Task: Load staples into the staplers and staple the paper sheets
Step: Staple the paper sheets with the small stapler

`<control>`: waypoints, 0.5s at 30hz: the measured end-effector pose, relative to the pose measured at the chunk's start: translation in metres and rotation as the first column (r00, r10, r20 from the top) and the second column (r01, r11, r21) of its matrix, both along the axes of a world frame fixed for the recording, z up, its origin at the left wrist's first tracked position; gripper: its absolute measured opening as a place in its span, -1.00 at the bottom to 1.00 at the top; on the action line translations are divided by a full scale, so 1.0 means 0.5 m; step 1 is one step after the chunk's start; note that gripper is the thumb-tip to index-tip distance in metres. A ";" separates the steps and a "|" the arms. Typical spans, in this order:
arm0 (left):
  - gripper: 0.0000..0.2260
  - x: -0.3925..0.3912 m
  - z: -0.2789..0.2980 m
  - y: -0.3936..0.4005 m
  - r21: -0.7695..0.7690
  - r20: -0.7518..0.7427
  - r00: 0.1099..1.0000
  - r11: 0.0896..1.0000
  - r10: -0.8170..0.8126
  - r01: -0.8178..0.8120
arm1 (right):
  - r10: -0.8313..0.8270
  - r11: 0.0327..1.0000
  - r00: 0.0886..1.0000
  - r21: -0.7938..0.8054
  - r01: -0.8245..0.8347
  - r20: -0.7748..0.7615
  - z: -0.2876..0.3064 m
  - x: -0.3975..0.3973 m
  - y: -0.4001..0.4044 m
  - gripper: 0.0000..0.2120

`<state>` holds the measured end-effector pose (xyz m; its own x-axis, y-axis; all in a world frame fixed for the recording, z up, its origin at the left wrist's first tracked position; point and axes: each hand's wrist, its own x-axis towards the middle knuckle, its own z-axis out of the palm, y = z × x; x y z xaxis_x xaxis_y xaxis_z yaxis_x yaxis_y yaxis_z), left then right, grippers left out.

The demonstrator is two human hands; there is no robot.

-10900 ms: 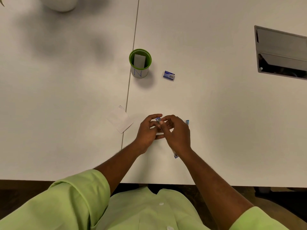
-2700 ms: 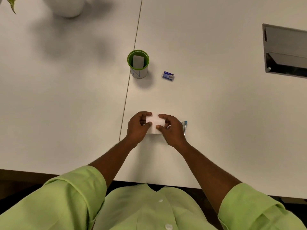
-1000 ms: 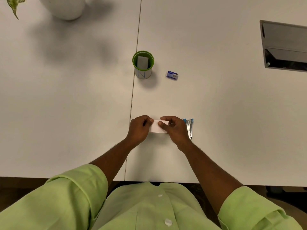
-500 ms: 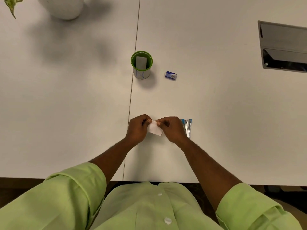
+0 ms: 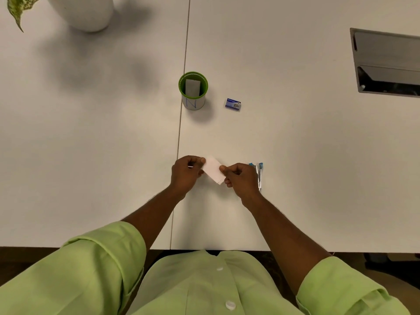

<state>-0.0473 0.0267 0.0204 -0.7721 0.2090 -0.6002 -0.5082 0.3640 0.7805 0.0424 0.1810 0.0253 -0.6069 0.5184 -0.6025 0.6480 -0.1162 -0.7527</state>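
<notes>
A small folded white paper sheet [image 5: 213,169] is held between both hands just above the white table [image 5: 295,144], tilted so its right end points down. My left hand [image 5: 186,173] pinches its upper left corner and my right hand [image 5: 239,178] pinches its lower right end. A small blue and silver stapler [image 5: 258,175] lies on the table just right of my right hand, untouched. A small blue staple box [image 5: 233,104] rests farther back.
A green-rimmed cup [image 5: 193,90] with a white slip inside stands behind the hands, beside the table seam. A white plant pot [image 5: 84,12] is at the far left back. A metal cable hatch [image 5: 386,64] is set in the table at the right.
The paper, earlier flat and level between my hands, is now lifted and turned to a slant. The stapler and box have not moved.
</notes>
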 end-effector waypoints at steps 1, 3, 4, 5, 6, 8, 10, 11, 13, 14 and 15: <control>-0.84 0.000 0.001 -0.004 0.068 0.095 0.995 0.997 0.017 -0.024 | -0.037 0.999 0.999 -0.018 0.037 0.000 -0.002 0.004 -0.001 -0.77; -0.81 0.005 -0.001 -0.014 0.157 0.233 0.973 0.987 0.006 -0.044 | -0.101 0.994 0.995 -0.033 0.101 0.006 -0.006 0.010 -0.005 -0.77; -0.84 0.009 -0.002 -0.018 0.185 0.270 0.963 0.981 0.000 -0.052 | -0.133 0.990 0.991 -0.039 0.133 0.005 -0.008 0.013 -0.007 -0.77; -0.87 0.015 -0.004 -0.020 0.211 0.296 0.955 0.975 0.002 -0.068 | -0.160 0.986 0.987 -0.046 0.160 0.004 -0.009 0.015 -0.010 -0.78; -0.89 0.021 -0.005 -0.021 0.234 0.313 0.950 0.968 0.009 -0.086 | -0.175 0.983 0.984 -0.056 0.175 0.003 -0.010 0.016 -0.013 -0.78; -0.88 0.030 -0.005 -0.021 0.270 0.331 0.943 0.955 0.031 -0.126 | -0.180 0.980 0.984 -0.088 0.179 -0.004 -0.012 0.017 -0.020 -0.79; -0.88 0.034 -0.004 -0.020 0.283 0.351 0.934 0.943 0.066 -0.173 | -0.177 0.977 0.984 -0.128 0.172 -0.022 -0.014 0.019 -0.025 -0.80; -0.88 0.033 -0.003 -0.019 0.280 0.361 0.929 0.941 0.082 -0.192 | -0.173 0.976 0.984 -0.142 0.167 -0.030 -0.014 0.020 -0.026 -0.80; -0.87 0.031 0.000 -0.017 0.263 0.366 0.925 0.943 0.099 -0.205 | -0.152 0.977 0.988 -0.157 0.144 -0.040 -0.014 0.024 -0.026 -0.82; -0.87 0.030 0.001 -0.016 0.251 0.362 0.926 0.946 0.105 -0.205 | -0.135 0.979 0.990 -0.163 0.126 -0.043 -0.014 0.026 -0.025 -0.82; -0.89 0.029 0.002 -0.014 0.235 0.352 0.929 0.950 0.113 -0.204 | -0.116 0.980 0.992 -0.170 0.107 -0.046 -0.014 0.028 -0.025 -0.83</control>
<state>-0.0326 0.0196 0.0214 -0.5749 0.2859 -0.7666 -0.7872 0.0622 0.6136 0.0563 0.1686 0.0182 -0.5859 0.4796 -0.6533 0.5819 -0.3120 -0.7510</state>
